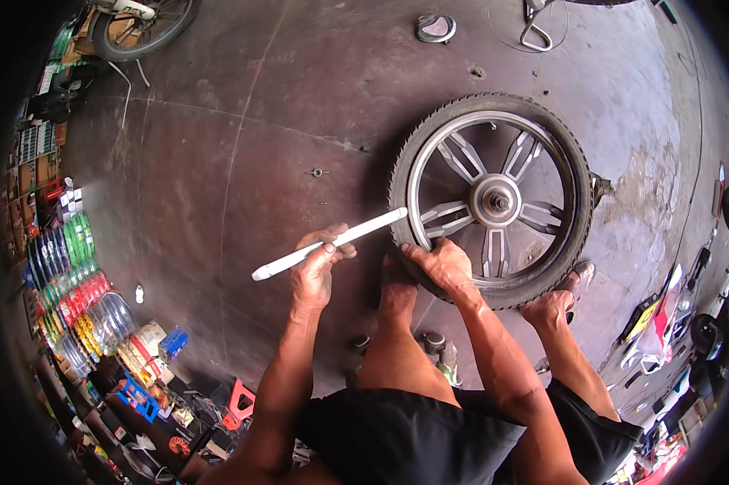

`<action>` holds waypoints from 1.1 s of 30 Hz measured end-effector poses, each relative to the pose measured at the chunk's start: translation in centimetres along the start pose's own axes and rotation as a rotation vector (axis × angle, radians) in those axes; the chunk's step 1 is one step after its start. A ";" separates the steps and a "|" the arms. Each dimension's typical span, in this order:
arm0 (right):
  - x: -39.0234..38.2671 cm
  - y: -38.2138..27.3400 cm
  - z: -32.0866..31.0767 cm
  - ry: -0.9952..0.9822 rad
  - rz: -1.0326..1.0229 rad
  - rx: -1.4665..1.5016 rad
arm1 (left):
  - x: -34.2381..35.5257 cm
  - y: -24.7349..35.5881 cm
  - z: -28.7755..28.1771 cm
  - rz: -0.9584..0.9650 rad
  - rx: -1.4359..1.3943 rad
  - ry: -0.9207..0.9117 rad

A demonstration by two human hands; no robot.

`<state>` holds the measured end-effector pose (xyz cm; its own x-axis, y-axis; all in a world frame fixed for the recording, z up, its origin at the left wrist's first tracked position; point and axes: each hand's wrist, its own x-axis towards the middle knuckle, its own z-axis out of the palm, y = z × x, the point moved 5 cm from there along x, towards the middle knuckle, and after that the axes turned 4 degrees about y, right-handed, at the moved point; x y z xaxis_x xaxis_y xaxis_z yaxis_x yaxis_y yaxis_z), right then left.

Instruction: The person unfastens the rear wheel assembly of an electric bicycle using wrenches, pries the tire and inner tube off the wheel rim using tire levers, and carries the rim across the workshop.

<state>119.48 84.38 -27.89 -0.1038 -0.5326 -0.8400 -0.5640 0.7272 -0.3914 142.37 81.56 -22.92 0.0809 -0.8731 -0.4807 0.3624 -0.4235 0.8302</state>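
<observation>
A spoked grey alloy wheel (499, 234) with a black tyre (494, 102) lies flat on the floor in front of my legs. Its hub and axle end face up. My left hand (314, 271) is closed round the middle of a long, pale metal tyre lever (372, 229). The lever slants up to the right, and its far tip appears at the tyre's left edge; whether it touches cannot be made out. My right hand (445, 267) grips the tyre's lower left part, fingers at the rim; what lies beneath the hand is hidden.
Small metal parts (317, 172) lie left of the wheel. A round pad-like object (436, 29) and a metal stand (536, 28) are at the far side. Shelves of coiled coloured tubing (90, 299) line the left. Another wheel (142, 28) stands far left; a red tool (239, 404) sits near left.
</observation>
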 end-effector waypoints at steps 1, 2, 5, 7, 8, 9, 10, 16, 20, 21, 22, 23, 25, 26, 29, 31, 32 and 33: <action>0.1 0.2 0.3 0.014 0.004 -0.016 | -0.1 -0.8 -0.8 -0.023 -0.047 0.000; 0.2 0.4 0.5 0.011 0.007 -0.021 | -0.1 -1.6 -1.6 -0.045 -0.093 0.001; 0.3 0.0 0.9 -0.030 -0.059 -0.107 | -0.4 -3.4 -3.2 -0.133 -0.223 0.075; 0.7 0.0 0.9 -0.031 -0.030 -0.098 | -0.2 -4.6 -3.5 -0.149 -0.286 0.070; 0.8 0.2 1.0 -0.030 -0.001 -0.082 | 0.0 -5.3 -3.5 -0.165 -0.345 0.060; 0.9 -0.1 1.1 0.023 0.026 -0.057 | 0.4 -6.0 -3.8 -0.200 -0.397 0.059; 0.8 -0.3 1.3 0.019 0.023 -0.059 | 0.7 -6.4 -4.6 -0.197 -0.397 0.064; 2.4 1.2 2.5 -0.013 0.031 -0.002 | 0.7 -0.9 4.4 0.170 0.239 -0.023; 3.9 3.1 4.5 0.103 -0.034 -0.111 | 4.1 0.3 17.6 0.378 1.322 -0.620; 3.7 3.6 3.7 0.099 -0.138 -0.089 | 4.2 -0.5 19.7 0.522 1.324 -0.701; 3.4 3.9 3.4 0.097 -0.235 -0.061 | 4.5 -2.0 21.0 0.667 1.321 -0.790; 0.9 2.6 4.3 0.127 -0.207 -0.078 | 6.6 -3.7 21.0 0.556 1.387 -0.809; -1.0 1.0 3.1 0.100 -0.188 -0.278 | 9.3 -6.0 21.6 0.291 1.533 -0.866; -1.9 1.0 2.5 0.134 -0.281 -0.286 | 13.1 -5.6 19.7 0.237 1.339 -0.736; -3.0 1.4 -0.3 0.027 -0.425 -0.429 | 15.8 -6.4 13.8 -0.246 0.931 -0.536; -3.8 -1.3 -1.3 0.056 -0.535 -0.537 | 14.9 -5.4 10.5 -0.334 0.783 -0.439; -3.9 -1.9 -1.6 0.131 -0.614 -0.457 | 13.3 -4.9 6.5 -0.321 0.527 -0.179; -3.4 -2.2 -2.0 0.141 -0.598 -0.469 | 11.0 -6.1 2.5 -0.227 0.131 0.148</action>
<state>119.45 83.73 -23.47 0.2421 -0.8503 -0.4672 -0.8417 0.0554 -0.5370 138.69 73.90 -32.52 0.1499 -0.7120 -0.6859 0.2647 -0.6396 0.7217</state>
